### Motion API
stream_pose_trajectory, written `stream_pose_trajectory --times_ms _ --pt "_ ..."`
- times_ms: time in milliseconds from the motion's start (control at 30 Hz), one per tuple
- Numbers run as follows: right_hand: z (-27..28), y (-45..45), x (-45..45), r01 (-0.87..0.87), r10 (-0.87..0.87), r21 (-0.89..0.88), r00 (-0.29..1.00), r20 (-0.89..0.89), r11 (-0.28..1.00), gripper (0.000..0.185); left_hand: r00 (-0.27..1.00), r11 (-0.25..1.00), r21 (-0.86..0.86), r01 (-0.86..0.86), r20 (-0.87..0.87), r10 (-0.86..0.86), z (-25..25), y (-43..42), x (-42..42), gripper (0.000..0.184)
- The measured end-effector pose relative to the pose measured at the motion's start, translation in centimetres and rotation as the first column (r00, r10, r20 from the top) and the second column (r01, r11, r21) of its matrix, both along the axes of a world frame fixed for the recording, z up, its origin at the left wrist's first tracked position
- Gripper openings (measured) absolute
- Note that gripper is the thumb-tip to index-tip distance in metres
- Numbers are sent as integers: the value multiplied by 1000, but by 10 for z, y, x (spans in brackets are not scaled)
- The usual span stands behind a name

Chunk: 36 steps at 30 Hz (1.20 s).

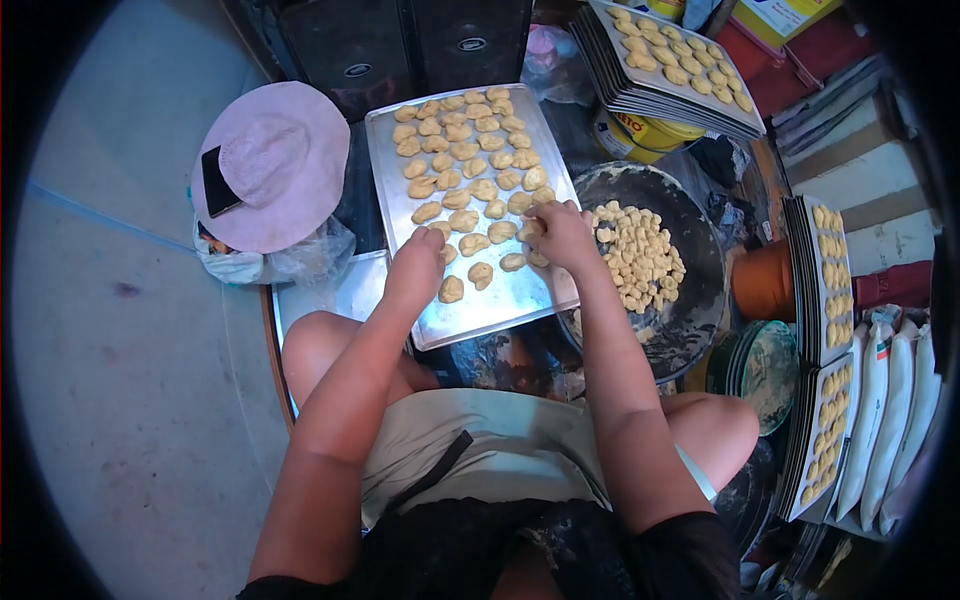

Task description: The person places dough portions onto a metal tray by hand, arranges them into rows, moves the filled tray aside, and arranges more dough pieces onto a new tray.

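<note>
A metal baking tray (450, 328) lies in front of me, tilted slightly, with rows of lumpy yellow dough pieces (480, 274) on it. My left hand (415, 268) is over the tray's left side, its fingers closed on a dough piece (441, 229) that they partly cover. Across from it, my right hand (563, 236) is at the tray's right edge, with thumb and fingers pinched on another dough piece (530, 232). Beside my right forearm, a wide black basin (697, 335) dusted with flour holds a heap of small cut dough bits (640, 255).
Stacked trays of dough (680, 58) rest on a yellow bucket (640, 135) at the back right; more stacks (832, 275) stand far right. An orange container (762, 285) is beside the basin. At left are a pink hat (285, 165) and a phone (218, 183).
</note>
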State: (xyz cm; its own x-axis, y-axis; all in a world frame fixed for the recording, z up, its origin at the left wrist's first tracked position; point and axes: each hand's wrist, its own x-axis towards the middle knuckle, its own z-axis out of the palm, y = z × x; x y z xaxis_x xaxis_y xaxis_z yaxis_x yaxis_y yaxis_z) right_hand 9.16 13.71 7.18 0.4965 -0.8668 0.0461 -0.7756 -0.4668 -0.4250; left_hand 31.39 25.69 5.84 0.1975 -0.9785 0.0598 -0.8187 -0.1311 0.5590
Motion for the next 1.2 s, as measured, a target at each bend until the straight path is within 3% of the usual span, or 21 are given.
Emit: stream_pose_trajectory --times_ms 100,200,300,400,533,600,767,900,1100,1167,1200 --pt "-12 -13 0 -56 56 -11 998 -41 998 23 997 997 60 51 57 -54 0 2 1 17" --pt "-28 -20 3 15 -8 -116 998 61 993 21 999 999 24 33 6 -34 4 1 -2 26" --pt "-21 -17 -8 32 -24 -54 990 141 998 23 998 993 113 46 46 -51 5 1 -1 31" --pt "-24 -24 -28 162 -157 9 939 307 987 27 976 993 -10 118 185 -114 10 2 -4 32" --pt "-34 -31 -38 174 -196 155 970 142 973 35 943 965 -102 242 257 -209 1 -10 -14 31" --pt "-40 -32 -31 164 -193 134 951 240 977 35 924 944 -166 284 311 -224 -13 -16 -20 29" --pt "-31 -27 -30 237 -285 167 880 380 957 30 900 961 -71 268 374 -224 -33 -27 -24 21" --pt "-32 -19 -43 189 -214 103 901 377 977 30 893 961 -99 259 405 -199 -26 -27 -22 17" --pt "-36 -16 -41 134 -81 -106 913 400 985 25 939 961 -161 225 298 -170 -10 -21 -27 18" --pt "-30 -10 -35 91 -22 -182 936 351 979 23 964 978 0 207 168 -204 9 -14 -32 18" --pt "-27 -8 -35 90 -49 -85 916 399 992 23 972 976 81 203 101 -211 19 -9 -34 19"
